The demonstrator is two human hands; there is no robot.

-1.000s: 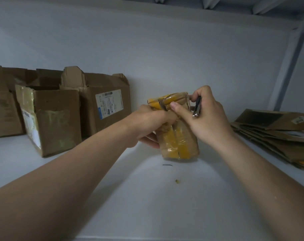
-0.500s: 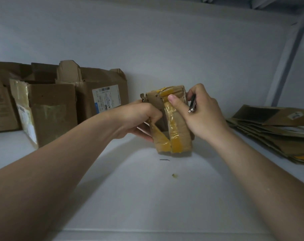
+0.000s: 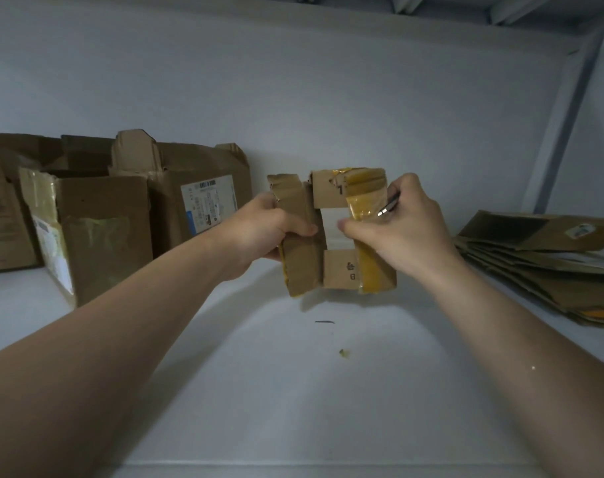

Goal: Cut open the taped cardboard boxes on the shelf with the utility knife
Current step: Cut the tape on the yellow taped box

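Left hand [image 3: 276, 232] grips the left flap of the small taped box [image 3: 302, 267]. Right hand [image 3: 405, 229] pinches the right flap, utility knife [image 3: 388, 207] tucked in its fingers. I see the flaps spread, box mid-shelf [image 3: 293, 391]. Opened boxes [image 3: 104, 236] behind left, flattened cardboard [image 3: 535, 267] right.

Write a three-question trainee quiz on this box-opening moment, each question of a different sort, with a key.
1. True or false: the small box has its flaps spread open, and the left hand grips one flap.
2. The utility knife is held by: A) the left hand B) the right hand C) neither hand.
3. Fill in: the flattened cardboard stack lies on the small box's ____ side.
Key: 1 true; 2 B; 3 right.
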